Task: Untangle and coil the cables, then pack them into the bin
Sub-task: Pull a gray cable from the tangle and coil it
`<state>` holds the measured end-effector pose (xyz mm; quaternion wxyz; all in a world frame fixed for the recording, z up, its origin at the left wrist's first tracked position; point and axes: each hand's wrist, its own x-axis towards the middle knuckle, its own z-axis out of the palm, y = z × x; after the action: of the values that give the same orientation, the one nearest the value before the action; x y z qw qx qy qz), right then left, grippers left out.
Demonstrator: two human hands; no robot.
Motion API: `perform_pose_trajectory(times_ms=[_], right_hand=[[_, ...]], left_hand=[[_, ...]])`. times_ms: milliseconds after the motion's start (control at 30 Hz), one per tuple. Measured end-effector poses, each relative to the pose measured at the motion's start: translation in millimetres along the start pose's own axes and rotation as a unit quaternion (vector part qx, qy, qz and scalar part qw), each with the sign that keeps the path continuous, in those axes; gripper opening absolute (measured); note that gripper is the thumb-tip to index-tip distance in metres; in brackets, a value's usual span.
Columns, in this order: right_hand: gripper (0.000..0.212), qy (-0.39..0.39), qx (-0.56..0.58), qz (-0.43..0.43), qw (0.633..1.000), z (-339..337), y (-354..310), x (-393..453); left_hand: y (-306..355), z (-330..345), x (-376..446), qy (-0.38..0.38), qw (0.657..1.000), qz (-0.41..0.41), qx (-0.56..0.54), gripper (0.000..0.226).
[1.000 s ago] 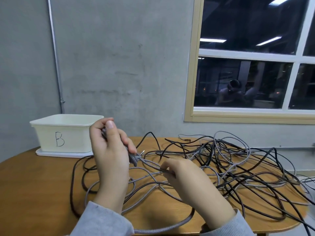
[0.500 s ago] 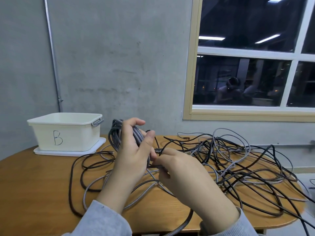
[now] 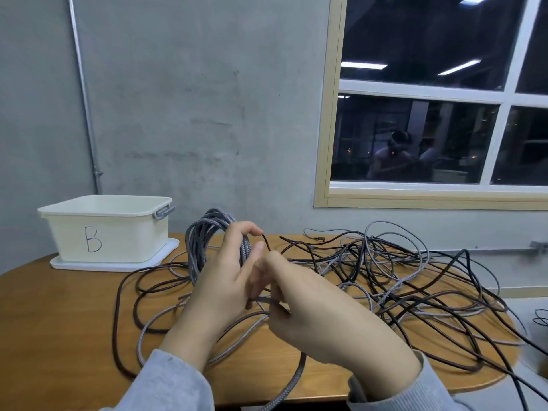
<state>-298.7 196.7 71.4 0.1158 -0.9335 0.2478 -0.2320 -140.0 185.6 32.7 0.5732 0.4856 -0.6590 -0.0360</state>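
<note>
My left hand (image 3: 221, 283) holds a coil of grey braided cable (image 3: 201, 241) upright above the table, several loops wrapped through its fingers. Touching it from the right, my right hand (image 3: 308, 310) pinches a strand of the same grey cable near the left palm. A big tangle of black and grey cables (image 3: 394, 280) spreads over the right half of the wooden table (image 3: 59, 321). More loose loops (image 3: 142, 298) lie under my hands. The cream bin marked B (image 3: 106, 229) stands at the back left, open, on its white lid; its inside is hidden.
A grey concrete wall rises behind the table, with a metal pipe (image 3: 86, 108) at the left and a window (image 3: 430, 99) at the right. The table's rounded edge drops off at the right, where more cable (image 3: 539, 318) lies beyond it.
My left hand has turned and risen, bringing the grey coil into sight beside it. My right hand has come up and left against the left palm.
</note>
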Motion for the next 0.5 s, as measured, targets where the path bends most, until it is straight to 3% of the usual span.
perform_pose_trajectory(times_ms=[133,233,333,500], right_hand=[[0.03,0.01,-0.025,0.042,0.999,2,3,3],[0.018,0.018,-0.071,0.089,0.993,-2,14,2],[0.01,0.069,-0.1,0.094,0.988,-13,18,4],[0.014,0.055,-0.159,0.087,0.982,-33,15,11]], left_hand=[[1,-2,1,0.051,0.999,-0.001,-0.014,0.007],[9,-7,2,0.056,0.997,-0.012,-0.047,0.016],[14,-9,6,0.006,0.997,-0.015,-0.081,0.027],[16,-9,17,-0.115,0.992,-0.053,-0.031,0.074]])
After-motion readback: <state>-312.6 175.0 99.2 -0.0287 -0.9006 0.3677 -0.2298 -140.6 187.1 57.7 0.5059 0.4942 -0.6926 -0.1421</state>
